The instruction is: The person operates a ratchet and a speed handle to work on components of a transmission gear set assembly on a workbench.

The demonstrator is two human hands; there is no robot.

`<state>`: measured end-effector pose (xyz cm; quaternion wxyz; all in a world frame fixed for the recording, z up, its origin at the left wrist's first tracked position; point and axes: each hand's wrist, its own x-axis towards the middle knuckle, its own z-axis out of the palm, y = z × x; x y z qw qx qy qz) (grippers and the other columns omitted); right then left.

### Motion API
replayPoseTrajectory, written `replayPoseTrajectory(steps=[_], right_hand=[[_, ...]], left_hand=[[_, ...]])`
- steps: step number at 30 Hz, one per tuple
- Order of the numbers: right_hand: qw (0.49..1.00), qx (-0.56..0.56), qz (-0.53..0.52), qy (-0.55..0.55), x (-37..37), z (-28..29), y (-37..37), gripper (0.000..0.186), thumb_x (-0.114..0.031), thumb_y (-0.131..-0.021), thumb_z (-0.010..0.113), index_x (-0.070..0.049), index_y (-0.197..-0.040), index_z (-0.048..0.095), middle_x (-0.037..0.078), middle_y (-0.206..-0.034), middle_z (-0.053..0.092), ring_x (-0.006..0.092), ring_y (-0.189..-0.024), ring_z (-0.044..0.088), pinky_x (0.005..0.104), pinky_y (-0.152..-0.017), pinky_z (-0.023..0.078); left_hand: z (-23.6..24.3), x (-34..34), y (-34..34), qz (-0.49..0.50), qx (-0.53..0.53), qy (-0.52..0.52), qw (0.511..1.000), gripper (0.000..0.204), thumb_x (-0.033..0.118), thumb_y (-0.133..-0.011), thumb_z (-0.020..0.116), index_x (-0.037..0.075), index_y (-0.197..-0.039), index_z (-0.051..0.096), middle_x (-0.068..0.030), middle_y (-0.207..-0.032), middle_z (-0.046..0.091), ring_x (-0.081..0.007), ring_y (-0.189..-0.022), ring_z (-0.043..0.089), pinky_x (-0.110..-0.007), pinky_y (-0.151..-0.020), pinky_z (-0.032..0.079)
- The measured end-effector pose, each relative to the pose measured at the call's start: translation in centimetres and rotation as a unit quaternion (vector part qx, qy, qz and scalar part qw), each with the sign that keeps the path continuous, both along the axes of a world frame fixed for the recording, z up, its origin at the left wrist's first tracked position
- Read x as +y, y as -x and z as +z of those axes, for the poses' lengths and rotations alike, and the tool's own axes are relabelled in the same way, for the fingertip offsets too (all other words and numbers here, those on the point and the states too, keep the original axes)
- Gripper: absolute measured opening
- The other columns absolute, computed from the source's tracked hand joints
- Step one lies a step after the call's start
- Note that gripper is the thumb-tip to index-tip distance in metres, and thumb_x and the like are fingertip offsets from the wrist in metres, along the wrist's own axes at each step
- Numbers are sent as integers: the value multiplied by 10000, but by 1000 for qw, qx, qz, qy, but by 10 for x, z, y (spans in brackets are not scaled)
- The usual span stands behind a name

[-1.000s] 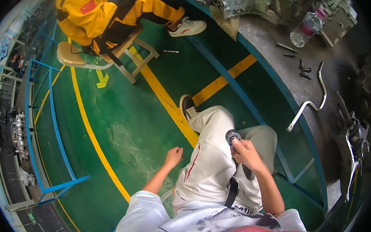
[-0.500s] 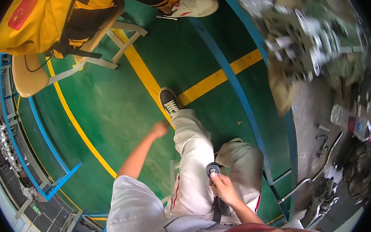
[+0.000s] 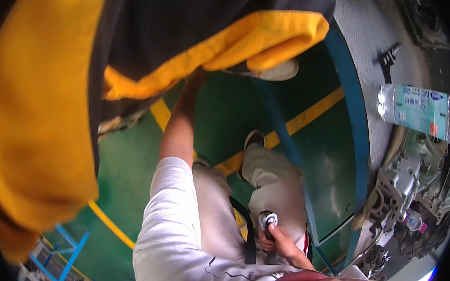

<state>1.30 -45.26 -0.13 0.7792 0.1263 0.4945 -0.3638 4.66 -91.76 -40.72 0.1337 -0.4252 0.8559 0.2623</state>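
Low in the frame's centre, the right hand (image 3: 276,238) has its fingers clenched around a small round black-and-white device (image 3: 268,220) resting against the thigh. The left hand (image 3: 197,78) reaches to the upper centre, touching a yellow-and-black garment (image 3: 259,40); its fingers' state cannot be told.

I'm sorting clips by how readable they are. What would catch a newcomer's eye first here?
A co-worker's yellow and black jacket fills the upper left, very close to the camera; the left arm reaches up to its hem, the left hand partly hidden. Low in the middle, the right hand grips a small black and white device over the lap. A plastic water bottle lies at right above grey machine parts.
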Motion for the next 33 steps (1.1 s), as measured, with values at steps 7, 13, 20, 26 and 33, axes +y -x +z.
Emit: replayPoseTrajectory(steps=[7,13,20,26,33], right_hand=[[987,150,-7,-62,-37,-103,12,432,-474,-891,447,-56,-828,532,24,-584,456,131,-500,418,270,-484,311],[967,245,59,-31,-56,-144,21,426,-467,-899,436,-59,-822,531,22,-570,450,131,-487,416,269,-471,312],[946,316,71,-28,-76,-178,35,421,-458,-908,423,-62,-815,529,19,-554,442,130,-473,414,268,-456,314],[922,375,90,-27,-69,-183,39,417,-451,-916,412,-65,-809,528,17,-540,436,130,-460,412,267,-443,315],[907,402,128,-11,-62,-186,31,414,-442,-926,399,-68,-801,527,15,-523,428,130,-446,410,266,-427,316]], left_hand=[[-57,-48,74,-1,-24,31,999,335,229,-868,427,69,-1151,508,-210,-1090,561,-354,-988,551,-442,-854,442],[-90,-78,77,19,-46,50,998,330,219,-869,429,66,-1151,506,-209,-1073,562,-345,-969,554,-437,-844,441],[-115,-81,96,20,-42,51,998,324,207,-870,431,62,-1150,503,-207,-1054,563,-334,-946,557,-432,-832,440],[-121,-73,101,25,-24,57,998,319,196,-870,433,58,-1149,501,-207,-1037,563,-325,-926,560,-427,-822,440],[-115,-66,59,41,-18,75,996,313,184,-871,435,54,-1148,499,-205,-1018,565,-314,-903,564,-422,-810,439]])
